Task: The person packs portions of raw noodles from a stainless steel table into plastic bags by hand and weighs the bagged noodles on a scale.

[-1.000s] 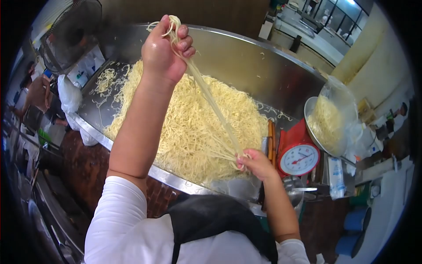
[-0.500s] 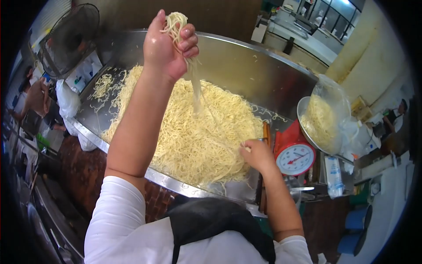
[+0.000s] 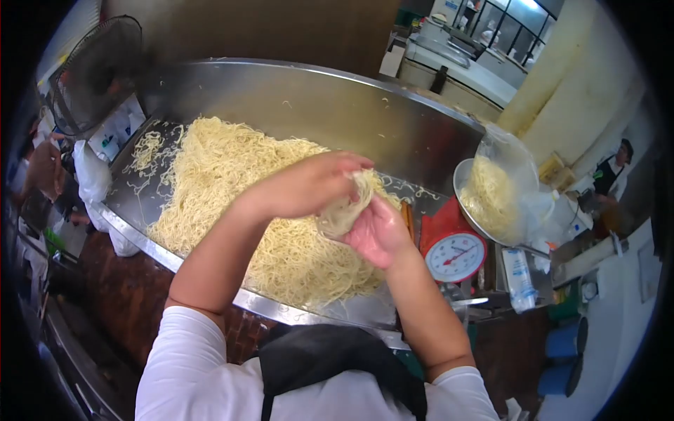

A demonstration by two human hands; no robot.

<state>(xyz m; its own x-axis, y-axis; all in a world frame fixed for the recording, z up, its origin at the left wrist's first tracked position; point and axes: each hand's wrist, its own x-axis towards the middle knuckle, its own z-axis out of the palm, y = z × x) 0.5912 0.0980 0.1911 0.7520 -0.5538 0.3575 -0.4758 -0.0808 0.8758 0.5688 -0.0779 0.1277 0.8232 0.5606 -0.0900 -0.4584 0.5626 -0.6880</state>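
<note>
Black apron cloth (image 3: 337, 354) and white sleeves (image 3: 184, 351) come nearest; beyond, the left hand (image 3: 309, 184) curls over a noodle bundle (image 3: 346, 212) against the upturned palm of the right hand (image 3: 381, 233), though I cannot tell how tightly either grips. Below, a noodle heap (image 3: 217, 165) covers much of a steel trough (image 3: 337, 98), red scale (image 3: 456, 257) to the right, fan (image 3: 98, 74) at far left, dark-framed windows (image 3: 512, 34) farthest off

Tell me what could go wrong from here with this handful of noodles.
The noodle bundle, held between the left hand and right hand, might slip or unravel, as no wrapping shows around it.

The right arm is near the red scale; a bump could jostle the bowl on it.
</note>
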